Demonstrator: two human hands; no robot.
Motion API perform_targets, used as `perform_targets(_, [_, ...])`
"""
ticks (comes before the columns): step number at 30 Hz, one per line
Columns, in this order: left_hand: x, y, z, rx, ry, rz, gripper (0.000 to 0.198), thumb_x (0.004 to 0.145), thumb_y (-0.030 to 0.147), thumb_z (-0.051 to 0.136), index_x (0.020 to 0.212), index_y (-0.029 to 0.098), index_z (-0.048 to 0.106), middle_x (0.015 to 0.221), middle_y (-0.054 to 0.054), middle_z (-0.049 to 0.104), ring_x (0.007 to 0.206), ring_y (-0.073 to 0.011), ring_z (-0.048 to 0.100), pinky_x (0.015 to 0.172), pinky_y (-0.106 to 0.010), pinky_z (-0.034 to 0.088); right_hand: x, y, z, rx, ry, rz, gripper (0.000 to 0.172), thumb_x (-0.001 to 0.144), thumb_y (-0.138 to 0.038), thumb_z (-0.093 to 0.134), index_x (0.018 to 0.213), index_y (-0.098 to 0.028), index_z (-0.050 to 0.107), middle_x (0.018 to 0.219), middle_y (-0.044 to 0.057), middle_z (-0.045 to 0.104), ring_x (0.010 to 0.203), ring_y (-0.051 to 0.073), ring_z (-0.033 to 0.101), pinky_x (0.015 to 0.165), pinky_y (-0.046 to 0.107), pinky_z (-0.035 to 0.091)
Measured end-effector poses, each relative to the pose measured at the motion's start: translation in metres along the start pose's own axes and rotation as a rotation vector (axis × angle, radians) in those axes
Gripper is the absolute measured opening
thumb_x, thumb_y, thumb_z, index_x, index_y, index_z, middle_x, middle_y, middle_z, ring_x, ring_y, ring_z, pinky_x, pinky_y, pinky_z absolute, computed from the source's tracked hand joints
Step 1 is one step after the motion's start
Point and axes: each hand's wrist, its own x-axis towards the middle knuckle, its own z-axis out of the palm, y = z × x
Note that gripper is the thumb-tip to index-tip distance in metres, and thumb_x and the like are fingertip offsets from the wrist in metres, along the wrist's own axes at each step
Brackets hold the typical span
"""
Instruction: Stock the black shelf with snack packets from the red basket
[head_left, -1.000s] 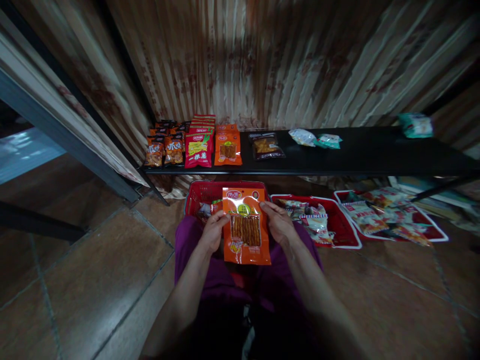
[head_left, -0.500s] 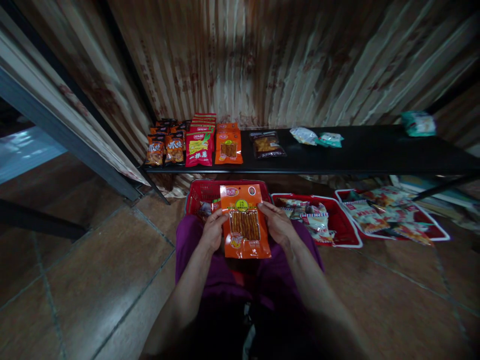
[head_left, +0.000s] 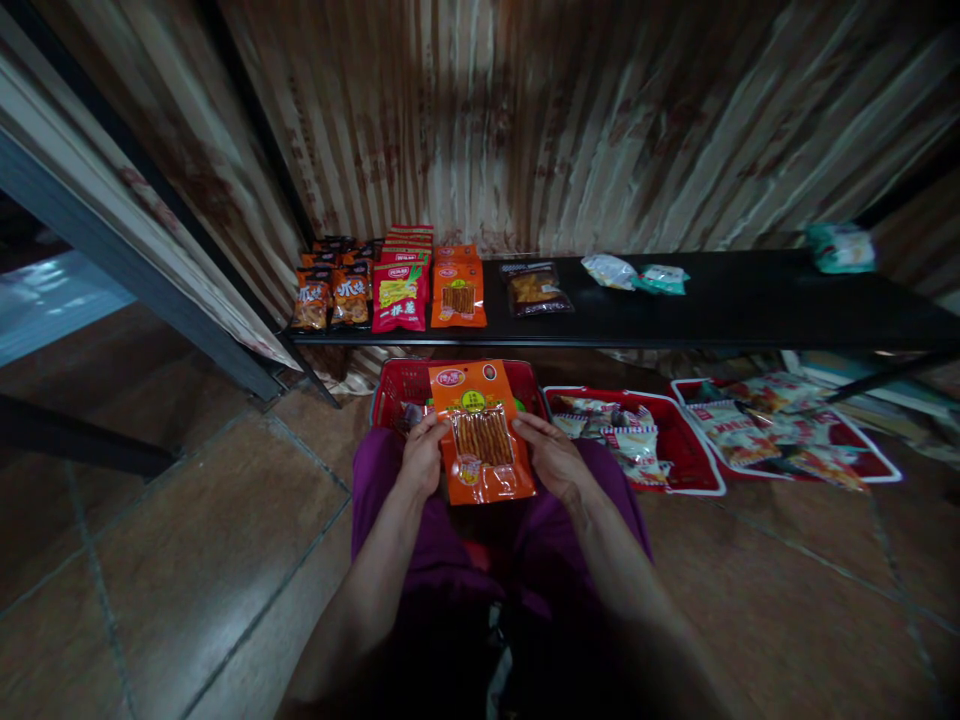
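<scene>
Between my two hands is an orange snack packet (head_left: 484, 440) with a clear window showing brown sticks, held face up above my lap. My left hand (head_left: 422, 455) is closed on its left edge, the thumb on the front. On the opposite edge my right hand (head_left: 551, 455) pinches it the same way. Behind the packet stands a red basket (head_left: 390, 385) with more packets inside, mostly hidden by the one I hold. Matching orange packets (head_left: 458, 295) stand on the black shelf (head_left: 720, 310) in front of me.
Left on the shelf are red packets (head_left: 400, 295) and small black-and-orange packets (head_left: 350, 298). Farther right lie a dark packet (head_left: 535, 290), a white packet (head_left: 609, 271) and green packets (head_left: 663, 279). Two red baskets (head_left: 694, 455) of snack bags sit on the floor at right.
The orange packet has moved slightly up and left, and it now tilts a little more to the left. Both hands keep hold of it. The shelf goods are unchanged.
</scene>
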Motion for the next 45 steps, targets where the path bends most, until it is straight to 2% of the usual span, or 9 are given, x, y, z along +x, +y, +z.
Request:
perform_targets(7, [0.004, 0.003, 0.001, -0.028, 0.027, 0.013, 0.019, 0.056, 0.02, 0.07, 0.075, 0.017, 0.067, 0.08, -0.002, 0.071, 0.076, -0.0158, 0.065, 0.078, -0.028, 0.046, -0.006, 0.004, -0.004, -0.035, -0.146, 0.054, 0.035, 0.055, -0.028, 0.083, 0.088, -0.022, 0.071, 0.079, 0.001, 0.075, 0.071, 0.018, 0.07, 0.067, 0.027, 0.054])
perform_targets(14, [0.009, 0.008, 0.004, -0.06, 0.02, 0.032, 0.021, 0.057, 0.02, 0.069, 0.078, 0.017, 0.068, 0.079, -0.002, 0.072, 0.072, -0.0155, 0.065, 0.077, -0.029, 0.047, -0.019, 0.001, 0.002, -0.048, -0.286, 0.075, 0.034, 0.06, -0.029, 0.082, 0.091, -0.021, 0.071, 0.085, 0.002, 0.075, 0.075, 0.016, 0.069, 0.073, 0.025, 0.052])
perform_targets(17, [0.009, 0.011, 0.007, -0.068, 0.017, 0.02, 0.024, 0.059, 0.02, 0.069, 0.083, 0.016, 0.067, 0.08, -0.002, 0.072, 0.071, -0.0156, 0.064, 0.075, -0.029, 0.047, -0.02, 0.001, 0.003, -0.041, -0.291, 0.055, 0.035, 0.06, -0.031, 0.082, 0.093, -0.021, 0.071, 0.087, 0.002, 0.075, 0.076, 0.016, 0.069, 0.075, 0.025, 0.051])
perform_targets(21, [0.004, 0.013, 0.008, -0.049, -0.078, -0.025, 0.03, 0.062, 0.02, 0.069, 0.091, 0.016, 0.066, 0.087, -0.003, 0.071, 0.078, -0.0169, 0.065, 0.077, -0.029, 0.047, -0.016, 0.005, 0.0, -0.009, -0.274, 0.026, 0.034, 0.062, -0.032, 0.081, 0.093, -0.022, 0.071, 0.09, 0.002, 0.074, 0.079, 0.016, 0.068, 0.078, 0.027, 0.05])
perform_targets(26, [-0.007, 0.009, 0.007, 0.035, -0.195, -0.09, 0.034, 0.06, 0.017, 0.07, 0.093, 0.017, 0.064, 0.088, -0.003, 0.07, 0.083, -0.018, 0.064, 0.079, -0.03, 0.047, -0.011, 0.007, -0.003, -0.002, -0.229, -0.025, 0.031, 0.062, -0.032, 0.08, 0.09, -0.024, 0.071, 0.086, 0.001, 0.074, 0.077, 0.018, 0.067, 0.079, 0.031, 0.05])
perform_targets(31, [-0.011, 0.005, 0.009, 0.057, -0.239, -0.081, 0.042, 0.055, 0.012, 0.073, 0.095, 0.017, 0.063, 0.087, -0.002, 0.07, 0.082, -0.0167, 0.064, 0.081, -0.03, 0.047, -0.011, 0.005, -0.003, 0.007, -0.2, -0.03, 0.031, 0.062, -0.032, 0.08, 0.091, -0.024, 0.07, 0.086, 0.0, 0.074, 0.076, 0.018, 0.068, 0.077, 0.031, 0.051])
perform_targets(35, [-0.011, 0.005, 0.01, 0.057, -0.235, -0.094, 0.047, 0.053, 0.01, 0.073, 0.097, 0.017, 0.062, 0.088, -0.002, 0.07, 0.081, -0.0169, 0.064, 0.081, -0.031, 0.047, -0.013, 0.003, -0.002, 0.028, -0.198, -0.032, 0.031, 0.062, -0.031, 0.08, 0.09, -0.023, 0.07, 0.084, 0.0, 0.074, 0.074, 0.017, 0.068, 0.076, 0.029, 0.051])
perform_targets(40, [-0.008, 0.003, 0.008, 0.038, -0.172, -0.047, 0.044, 0.052, 0.009, 0.07, 0.095, 0.018, 0.063, 0.086, 0.0, 0.07, 0.078, -0.0152, 0.063, 0.077, -0.028, 0.047, -0.019, 0.0, 0.0, -0.014, -0.311, -0.031, 0.034, 0.067, -0.028, 0.077, 0.099, -0.025, 0.068, 0.093, 0.0, 0.074, 0.083, 0.017, 0.067, 0.082, 0.03, 0.05])
perform_targets(45, [-0.006, 0.001, 0.005, 0.03, -0.154, -0.026, 0.043, 0.054, 0.01, 0.069, 0.096, 0.019, 0.064, 0.086, 0.001, 0.069, 0.078, -0.0134, 0.063, 0.078, -0.027, 0.046, -0.022, 0.0, 0.001, -0.007, -0.416, -0.048, 0.051, 0.066, -0.019, 0.075, 0.114, -0.029, 0.061, 0.109, -0.001, 0.069, 0.099, 0.019, 0.064, 0.087, 0.031, 0.049])
